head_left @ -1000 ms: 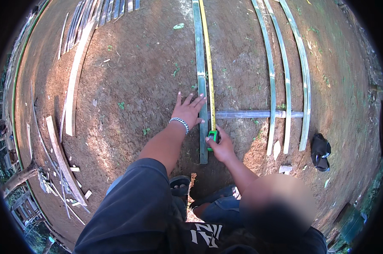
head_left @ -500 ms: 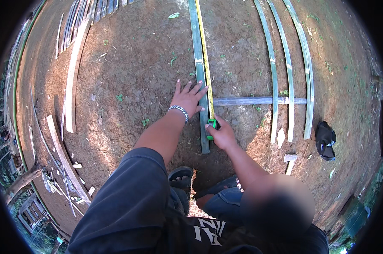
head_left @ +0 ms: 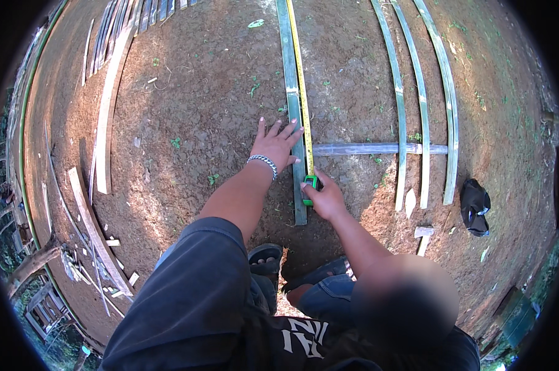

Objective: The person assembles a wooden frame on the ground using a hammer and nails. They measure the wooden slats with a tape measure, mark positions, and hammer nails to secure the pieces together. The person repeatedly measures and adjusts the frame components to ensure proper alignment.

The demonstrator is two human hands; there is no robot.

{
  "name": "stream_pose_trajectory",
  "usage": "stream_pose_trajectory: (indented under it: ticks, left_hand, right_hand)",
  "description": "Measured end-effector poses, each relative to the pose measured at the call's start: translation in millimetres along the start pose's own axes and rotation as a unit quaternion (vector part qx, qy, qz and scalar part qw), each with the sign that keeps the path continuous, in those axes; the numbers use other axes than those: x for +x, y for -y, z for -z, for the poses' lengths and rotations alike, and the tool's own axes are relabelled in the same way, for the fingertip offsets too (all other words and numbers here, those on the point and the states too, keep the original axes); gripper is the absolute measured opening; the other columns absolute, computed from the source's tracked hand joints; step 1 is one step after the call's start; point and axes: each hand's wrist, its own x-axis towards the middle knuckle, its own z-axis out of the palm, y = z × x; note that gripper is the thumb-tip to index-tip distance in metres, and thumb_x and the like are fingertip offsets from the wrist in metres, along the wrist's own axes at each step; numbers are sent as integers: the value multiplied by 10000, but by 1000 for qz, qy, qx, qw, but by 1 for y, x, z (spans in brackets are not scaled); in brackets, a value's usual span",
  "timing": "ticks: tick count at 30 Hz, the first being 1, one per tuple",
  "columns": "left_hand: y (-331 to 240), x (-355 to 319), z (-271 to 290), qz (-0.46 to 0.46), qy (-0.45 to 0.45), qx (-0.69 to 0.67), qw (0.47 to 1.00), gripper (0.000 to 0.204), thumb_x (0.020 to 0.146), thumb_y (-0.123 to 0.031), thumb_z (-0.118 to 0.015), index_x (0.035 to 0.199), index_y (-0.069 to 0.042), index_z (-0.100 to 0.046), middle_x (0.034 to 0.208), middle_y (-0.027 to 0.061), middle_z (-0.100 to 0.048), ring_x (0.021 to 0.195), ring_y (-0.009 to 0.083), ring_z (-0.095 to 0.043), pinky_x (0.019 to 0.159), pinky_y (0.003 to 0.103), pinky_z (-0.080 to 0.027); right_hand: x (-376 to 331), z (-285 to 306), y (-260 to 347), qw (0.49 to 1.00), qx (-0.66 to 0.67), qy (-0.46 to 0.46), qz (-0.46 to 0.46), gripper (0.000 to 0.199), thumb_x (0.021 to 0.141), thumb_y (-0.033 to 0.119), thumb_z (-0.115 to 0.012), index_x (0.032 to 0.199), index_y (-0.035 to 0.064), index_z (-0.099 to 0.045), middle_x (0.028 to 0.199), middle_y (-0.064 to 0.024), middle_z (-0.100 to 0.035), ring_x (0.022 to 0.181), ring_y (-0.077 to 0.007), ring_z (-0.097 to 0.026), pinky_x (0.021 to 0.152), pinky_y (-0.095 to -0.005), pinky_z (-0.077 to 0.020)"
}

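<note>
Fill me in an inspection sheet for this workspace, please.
Surface: brown soil, sunlit patches, small green plants.
Job's things: green strip lying lengthwise; yellow tape blade drawn out alongside it from a green tape case.
Clutter: small offcuts lower left; black bag-like item and hammer-like tool at right.
Left hand: spread, fingers over the strip.
Right hand: closed around the case.
Cables: nothing seen for certain; thin green line far left, possibly a hose.
Surroundings: strip bundle upper left.
</note>
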Motion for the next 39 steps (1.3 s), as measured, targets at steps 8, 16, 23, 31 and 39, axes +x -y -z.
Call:
stream_pose_trajectory:
  ticks: [8,16,23,31,39]
  left_hand:
    - [0,0,-1,0,0,-1,1000,841,978,-540,-616,1671,-292,-208,1746,-9,-205,1585,290,-252,1267,668,-52]
    - [-3,-2,-1,6,-3,-8,1000,839,981,-531,-615,1672,-286,-206,1748,-12,-196,1586,279,-250,1260,684,-44]
    - [-3,-1,1,5,3,-11,1000,842,982,-542,-610,1673,-292,-201,1752,-16,-181,1590,271,-241,1263,677,-41]
    - [-2,-3,3,6,7,-15,1000,848,975,-541,-624,1671,-298,-206,1751,-18,-185,1590,268,-242,1266,671,-43]
    - [0,-2,0,0,-2,-23,1000,858,967,-534,-638,1671,-300,-207,1748,-18,-195,1587,266,-249,1267,671,-43]
  right_hand:
    - [7,8,5,996,55,53,-44,822,867,361,-778,1546,37,-449,1399,-284,-611,1301,-404,-606,1121,-435,-453]
    - [16,21,25,991,25,107,-74,979,835,337,-778,1643,128,-266,1394,-276,-622,1289,-409,-617,1104,-437,-470]
    - [15,22,27,990,5,109,-85,987,840,357,-771,1647,139,-245,1370,-269,-639,1260,-417,-634,1089,-446,-483]
    - [8,25,39,994,-6,92,-66,997,835,351,-777,1644,130,-239,1336,-268,-657,1228,-411,-653,1064,-444,-500]
    - [12,23,34,992,-1,97,-75,1004,831,346,-780,1644,120,-234,1325,-274,-660,1223,-413,-655,1067,-438,-498]
